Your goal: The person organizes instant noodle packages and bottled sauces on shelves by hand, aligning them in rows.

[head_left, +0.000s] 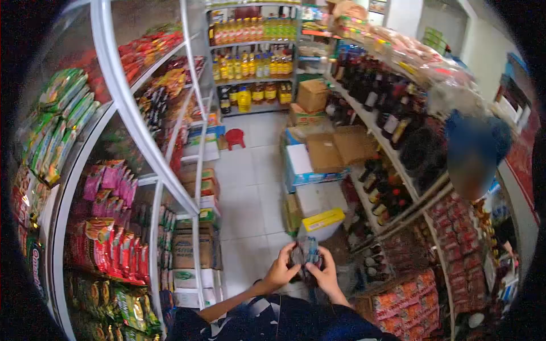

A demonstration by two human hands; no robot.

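Low in the head view, my left hand [281, 267] and my right hand [324, 274] are close together in front of my body. Between them is a small dark object with a grey-blue top [309, 248], too blurred to name. The fingers of both hands curl around its sides, and both thumbs lie on its near face. Just beyond it stands a white box with a yellow edge [322, 221].
Shelves of red packets [114, 250] line the left behind white frames. Oil bottles [250, 67] fill the back shelf; dark bottles [392, 122] stand right. Cartons [327, 150] edge the tiled aisle [242, 187], with a red stool [235, 138] farther back. A person [478, 142] is at the right.
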